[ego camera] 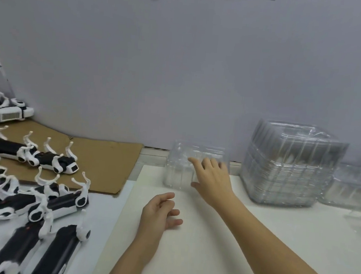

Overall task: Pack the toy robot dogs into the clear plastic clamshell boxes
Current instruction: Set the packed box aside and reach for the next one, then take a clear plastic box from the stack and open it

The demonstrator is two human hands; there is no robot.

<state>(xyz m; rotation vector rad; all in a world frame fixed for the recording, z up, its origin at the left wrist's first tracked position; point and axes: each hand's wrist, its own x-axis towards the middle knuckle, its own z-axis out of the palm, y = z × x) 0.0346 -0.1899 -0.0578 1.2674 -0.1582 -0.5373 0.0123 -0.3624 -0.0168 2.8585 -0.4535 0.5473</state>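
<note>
Toy dogs at left, one hand on a clear box.
Black-and-white plastic toy robot dogs (40, 208) lie heaped on the white worktop (187, 256). The left hand (158, 213) rests loosely curled, holding nothing. The right hand (213, 178) lays spread fingers (195, 161) on a clear plastic clamshell box (179, 169) near the wall.

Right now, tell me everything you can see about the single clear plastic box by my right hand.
The single clear plastic clamshell box is transparent, thin-walled and ribbed, and looks blurred here. It stands at the back of the white sheet, left of the stacked clear boxes. The right hand lays straight fingers on it. Lid state unclear.
</note>
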